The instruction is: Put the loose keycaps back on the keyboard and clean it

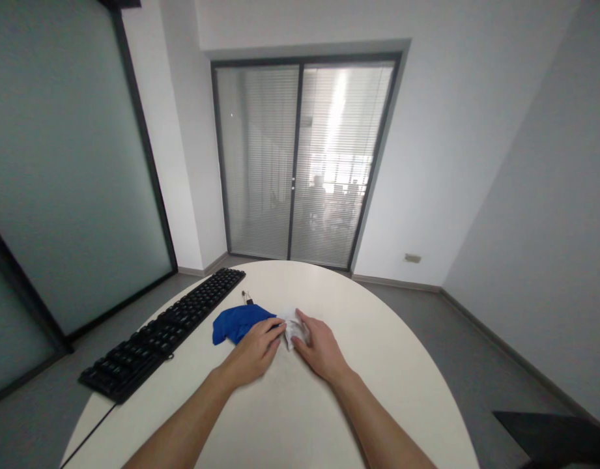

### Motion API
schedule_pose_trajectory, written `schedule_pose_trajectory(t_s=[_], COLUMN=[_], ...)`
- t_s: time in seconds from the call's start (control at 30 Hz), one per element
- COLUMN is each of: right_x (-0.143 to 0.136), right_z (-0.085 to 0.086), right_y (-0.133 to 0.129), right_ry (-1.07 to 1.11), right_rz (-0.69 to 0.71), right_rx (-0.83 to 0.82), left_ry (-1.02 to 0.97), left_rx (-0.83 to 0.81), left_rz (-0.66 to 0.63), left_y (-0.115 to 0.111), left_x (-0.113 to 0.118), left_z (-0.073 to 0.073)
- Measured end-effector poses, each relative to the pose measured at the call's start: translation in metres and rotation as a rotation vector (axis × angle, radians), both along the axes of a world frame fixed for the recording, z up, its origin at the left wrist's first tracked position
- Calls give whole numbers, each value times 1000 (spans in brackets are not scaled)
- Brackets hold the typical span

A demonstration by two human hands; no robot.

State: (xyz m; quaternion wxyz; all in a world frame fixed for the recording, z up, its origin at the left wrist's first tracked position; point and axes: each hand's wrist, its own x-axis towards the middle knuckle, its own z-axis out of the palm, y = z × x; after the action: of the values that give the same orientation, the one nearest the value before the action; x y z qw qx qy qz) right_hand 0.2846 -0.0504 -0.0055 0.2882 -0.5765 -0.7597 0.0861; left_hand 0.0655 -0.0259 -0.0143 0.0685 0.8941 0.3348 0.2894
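Observation:
A small white crumpled piece (296, 331), tissue or thin cloth, lies between my two hands over the table. My right hand (325, 346) grips its right side, thumb below and fingers above. The fingertips of my left hand (255, 352) are curled together at its left edge and pinch it. Just beyond my left hand lies a blue cloth (238, 322), loosely bunched and partly covered by that hand. Behind the cloth a small black binder clip (247, 299) shows with its wire handles up.
A black keyboard (170, 332) stretches along the left side of the round white table (378, 365), its cable hanging toward the front left edge. A dark flat object (548, 433) stands at the lower right, beyond the table. Glass doors with blinds (304, 163) are across the room.

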Motion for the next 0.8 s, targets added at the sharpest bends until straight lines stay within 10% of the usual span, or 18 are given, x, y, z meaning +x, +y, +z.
schedule_pose_trajectory(t_s=[0.13, 0.37, 0.8], right_x=[1, 9, 12], right_z=[-1, 0, 2], right_y=[3, 4, 2], right_ry=[-41, 21, 52], right_rz=[-41, -210, -288], right_rx=[-37, -21, -56], left_ry=[80, 200, 12], left_rx=[44, 15, 32], left_rz=[96, 757, 957], left_y=[5, 18, 44], left_x=[-2, -16, -63], left_z=[0, -4, -4])
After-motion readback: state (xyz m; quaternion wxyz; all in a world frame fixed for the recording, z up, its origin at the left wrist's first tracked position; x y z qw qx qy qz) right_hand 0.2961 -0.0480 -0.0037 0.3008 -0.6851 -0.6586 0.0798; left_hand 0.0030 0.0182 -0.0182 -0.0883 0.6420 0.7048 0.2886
